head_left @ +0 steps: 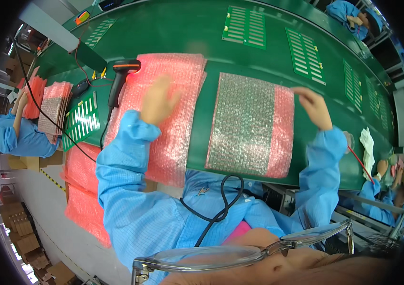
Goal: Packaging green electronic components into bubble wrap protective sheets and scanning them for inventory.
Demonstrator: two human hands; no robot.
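The left hand (159,100) rests open-palmed on a pink bubble-wrap stack (171,118) (barcode scanner (120,78) just beside it), while the right hand (315,107) pinches the corner of a bubble-wrapped board (249,124).

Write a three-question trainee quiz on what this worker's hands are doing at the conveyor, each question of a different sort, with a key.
1. True or false: the left hand rests on the pink bubble-wrap stack.
2. Which does the right hand touch? A the handheld scanner; B the wrapped panel; C the white cloth.
3. Fill in: the belt is coloured ____.

Key: 1 true; 2 B; 3 green.
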